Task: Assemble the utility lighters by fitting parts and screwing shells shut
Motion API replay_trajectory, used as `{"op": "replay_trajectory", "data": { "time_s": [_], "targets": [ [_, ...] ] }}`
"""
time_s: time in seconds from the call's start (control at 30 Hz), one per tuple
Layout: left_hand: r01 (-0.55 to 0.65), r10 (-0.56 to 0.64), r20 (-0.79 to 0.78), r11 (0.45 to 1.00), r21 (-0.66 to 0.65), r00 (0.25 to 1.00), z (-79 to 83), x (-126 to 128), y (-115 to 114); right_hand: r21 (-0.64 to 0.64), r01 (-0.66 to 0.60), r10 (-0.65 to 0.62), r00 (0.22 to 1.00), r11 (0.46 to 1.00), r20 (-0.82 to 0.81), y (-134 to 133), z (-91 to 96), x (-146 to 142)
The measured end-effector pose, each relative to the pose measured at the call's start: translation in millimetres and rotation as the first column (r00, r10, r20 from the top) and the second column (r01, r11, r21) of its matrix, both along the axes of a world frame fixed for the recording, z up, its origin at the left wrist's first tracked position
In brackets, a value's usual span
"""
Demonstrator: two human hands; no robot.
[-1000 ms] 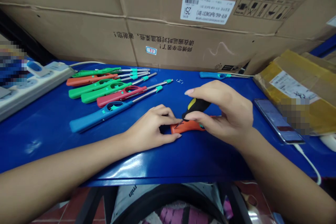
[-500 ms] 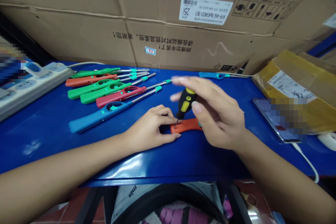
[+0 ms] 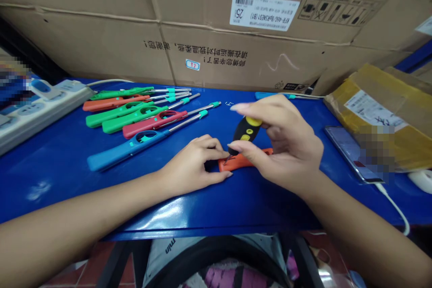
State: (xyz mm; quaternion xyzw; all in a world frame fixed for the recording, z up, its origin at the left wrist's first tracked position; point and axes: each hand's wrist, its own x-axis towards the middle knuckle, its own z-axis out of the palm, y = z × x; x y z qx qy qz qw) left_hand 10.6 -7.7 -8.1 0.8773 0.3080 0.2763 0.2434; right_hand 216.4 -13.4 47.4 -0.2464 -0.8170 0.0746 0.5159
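Observation:
An orange long-nosed lighter (image 3: 241,161) lies on the blue tabletop (image 3: 189,216). My left hand (image 3: 191,166) pinches its left end between thumb and fingers. In my right hand (image 3: 293,157) is a small black-and-yellow screwdriver (image 3: 245,135), leaning to the right with its thin shaft down at the lighter's left end. My right thumb presses low on the handle, while the index finger stretches out past the top. The right part of the lighter is hidden behind this hand.
Several lighters stand in a slanted row at left, the nearest a blue lighter (image 3: 128,149). Further left is a white power strip (image 3: 43,110). A large cardboard box (image 3: 111,40) walls the back. At right are a phone (image 3: 353,155) on a cable and a taped carton (image 3: 388,117).
The screwdriver's handle has tipped to the right and turned, its tip staying on the orange lighter. My right thumb has moved left along the handle. My left hand stays put.

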Motion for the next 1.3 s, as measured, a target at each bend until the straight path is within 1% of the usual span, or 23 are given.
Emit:
{"op": "replay_trajectory", "data": {
  "time_s": [0.03,0.07,0.13,0.2,0.23,0.3,0.37,0.43,0.47,0.53,0.6,0.67,0.73,0.77,0.8,0.87,0.93,0.97,1.03,1.1,1.17,1.2,1.3],
  "targets": [
    [-0.001,0.001,-0.002,1.000,-0.001,1.000,0.1,0.1,0.0,0.045,0.015,-0.016,1.000,0.999,0.025,-0.1,1.6,0.3],
    [0.000,0.000,-0.002,1.000,0.001,1.000,-0.1,0.3,0.1,0.059,0.021,-0.024,0.998,0.998,0.050,-0.4,3.3,0.8],
    [0.007,-0.007,0.002,1.000,0.008,1.000,-0.9,0.5,0.4,-0.005,-0.004,0.005,0.996,1.000,0.086,-1.4,6.2,2.0],
    [0.008,-0.008,0.007,1.000,0.019,1.000,-1.6,0.6,0.7,-0.099,-0.077,0.086,0.993,0.992,0.084,-2.1,7.7,2.8],
    [0.007,-0.007,0.006,1.000,0.023,1.000,-1.5,0.6,0.6,-0.120,-0.108,0.117,0.991,0.987,0.067,-2.0,7.7,3.0],
    [0.000,0.000,0.005,1.000,0.019,1.000,-0.4,0.7,0.2,-0.075,-0.110,0.112,0.993,0.991,0.032,-1.2,7.1,2.8],
    [-0.007,0.007,0.004,1.000,0.005,1.000,1.1,0.8,-0.5,0.025,-0.050,0.050,0.998,0.998,0.030,-0.7,6.8,2.4],
    [-0.008,0.008,0.000,1.000,-0.005,1.000,1.9,0.8,-0.8,0.066,-0.014,0.009,0.997,0.998,0.071,-1.3,7.6,2.4],
    [-0.004,0.004,-0.001,1.000,-0.002,1.000,1.9,0.7,-0.9,0.040,-0.018,0.014,0.995,0.999,0.096,-2.0,8.3,2.5],
    [0.004,-0.004,-0.008,1.000,0.010,1.000,1.2,0.6,-0.7,-0.058,-0.063,0.070,0.990,0.996,0.122,-3.4,9.5,2.9],
    [0.005,-0.004,-0.008,1.000,0.013,1.000,0.4,0.7,-0.5,-0.109,-0.118,0.129,0.986,0.987,0.102,-3.6,9.4,3.2],
    [-0.001,0.001,-0.003,1.000,0.004,1.000,0.1,0.9,-0.2,-0.052,-0.114,0.118,0.991,0.992,0.062,-2.4,8.2,3.2],
    [-0.004,0.004,-0.006,1.000,0.001,1.000,0.4,0.9,0.2,0.035,-0.059,0.057,0.997,0.998,0.050,-1.2,7.2,3.6],
    [-0.004,0.004,-0.007,1.000,0.005,1.000,0.5,0.9,0.3,0.054,-0.042,0.039,0.998,0.998,0.058,-1.1,7.2,4.0],
    [0.000,0.000,-0.006,1.000,0.010,1.000,0.5,0.7,0.5,0.043,-0.044,0.041,0.997,0.998,0.072,-1.6,7.6,4.5],
    [0.011,-0.011,0.001,1.000,0.021,1.000,0.0,0.4,0.6,-0.064,-0.105,0.111,0.989,0.992,0.094,-3.4,9.1,5.5],
    [0.012,-0.013,0.012,0.999,0.032,1.000,-0.8,0.1,0.7,-0.185,-0.184,0.200,0.977,0.965,0.077,-5.3,10.5,5.9],
    [0.009,-0.010,0.012,0.999,0.032,1.000,-1.0,0.2,0.7,-0.217,-0.200,0.218,0.974,0.955,0.061,-5.8,10.7,5.8],
    [-0.002,0.002,0.004,1.000,0.030,1.000,-1.2,0.4,0.6,-0.195,-0.162,0.173,0.984,0.967,0.040,-5.5,10.5,5.5],
    [-0.004,0.005,-0.008,0.999,0.032,1.000,-0.9,0.7,0.5,-0.104,-0.069,0.074,0.996,0.992,0.049,-4.5,10.1,5.7],
    [-0.008,0.009,-0.011,0.999,0.032,1.000,-0.6,0.7,0.5,-0.050,-0.034,0.037,0.997,0.998,0.066,-4.2,10.4,6.9],
    [-0.008,0.008,-0.008,1.000,0.027,1.000,-0.5,0.5,0.4,-0.074,-0.054,0.060,0.995,0.996,0.076,-4.6,10.8,7.7],
    [0.000,0.000,0.002,1.000,0.006,1.000,-0.7,-0.2,0.1,-0.234,-0.156,0.180,0.980,0.960,0.085,-6.5,11.2,8.9]
  ]
}}
